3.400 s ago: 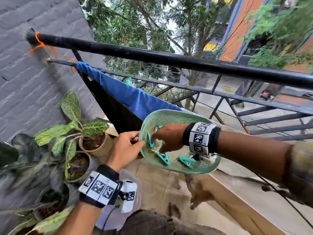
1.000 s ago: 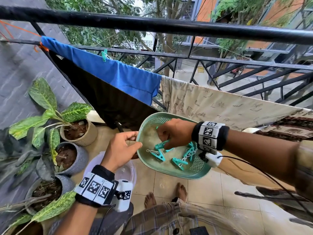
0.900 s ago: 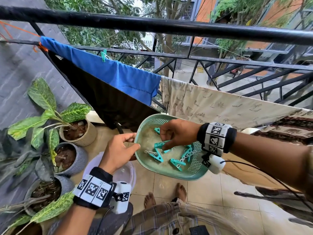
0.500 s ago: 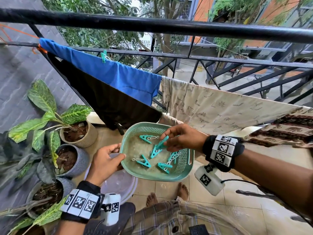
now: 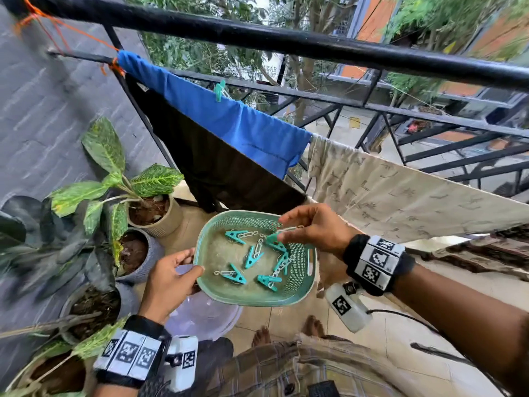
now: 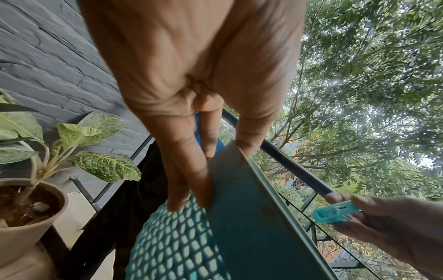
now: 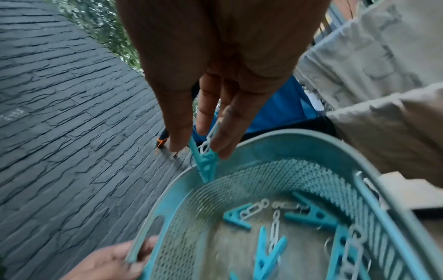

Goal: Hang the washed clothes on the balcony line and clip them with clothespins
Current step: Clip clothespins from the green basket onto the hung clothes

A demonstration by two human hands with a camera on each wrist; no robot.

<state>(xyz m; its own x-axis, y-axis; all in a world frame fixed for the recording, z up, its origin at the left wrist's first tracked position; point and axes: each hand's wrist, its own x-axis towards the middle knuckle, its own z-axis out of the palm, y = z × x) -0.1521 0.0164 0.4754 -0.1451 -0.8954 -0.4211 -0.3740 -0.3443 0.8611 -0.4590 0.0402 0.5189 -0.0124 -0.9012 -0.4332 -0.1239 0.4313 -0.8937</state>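
My left hand (image 5: pixel 171 277) grips the left rim of a green mesh basket (image 5: pixel 300 285), thumb on top and fingers (image 6: pixel 189 181) under it. Several teal clothespins (image 5: pixel 253 256) with white chain links lie inside. My right hand (image 5: pixel 312 230) pinches one teal clothespin (image 7: pixel 206 161) by its chain end, just above the basket's far rim. A blue cloth (image 5: pixel 229 121) hangs on the thin rail (image 5: pixel 329 96), held by a teal clip (image 5: pixel 219 90). A beige patterned cloth (image 5: pixel 400 199) hangs to its right, with no clip visible on it.
A thick black railing (image 5: pixel 286 38) runs across the top, with a black garment (image 5: pixel 229 173) below the blue cloth. Potted plants (image 5: pixel 114 196) stand at the left by the grey wall (image 5: pixel 43 110). A clear tub (image 5: pixel 203 316) sits on the tiled floor beneath the basket.
The basket has dropped lower and tilted flatter. My right hand has lifted one clothespin out of the pile up to the basket's far rim.
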